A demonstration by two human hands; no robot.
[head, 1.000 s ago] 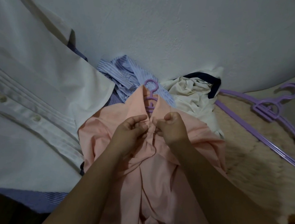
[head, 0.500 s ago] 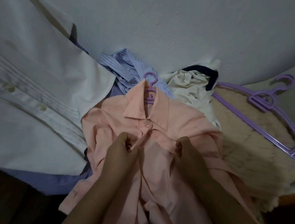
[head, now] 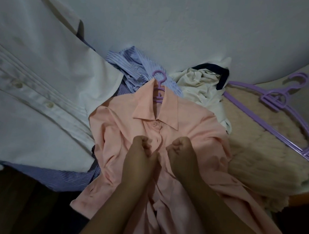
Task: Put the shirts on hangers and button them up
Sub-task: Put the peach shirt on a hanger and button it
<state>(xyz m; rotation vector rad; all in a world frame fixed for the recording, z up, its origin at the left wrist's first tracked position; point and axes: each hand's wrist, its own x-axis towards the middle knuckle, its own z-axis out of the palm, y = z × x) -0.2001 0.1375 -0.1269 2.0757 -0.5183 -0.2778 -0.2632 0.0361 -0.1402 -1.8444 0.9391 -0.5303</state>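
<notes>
A peach-pink shirt (head: 190, 127) lies front up on a purple hanger (head: 160, 83), whose hook sticks out above the collar. The top button under the collar is fastened. My left hand (head: 141, 149) and my right hand (head: 181, 151) sit side by side on the placket a little below that button, each pinching an edge of the shirt front with curled fingers. The cloth between them is bunched, and the button there is hidden.
A large white buttoned shirt (head: 40, 92) fills the left side. A blue striped shirt (head: 135, 66) and a cream garment with dark trim (head: 199, 83) are heaped behind the collar. Spare purple hangers (head: 281, 111) lie on a fluffy beige mat (head: 258, 154) at right.
Both hands have moved down from the collar to the placket below the fastened top button. The collar now lies flat and in view.
</notes>
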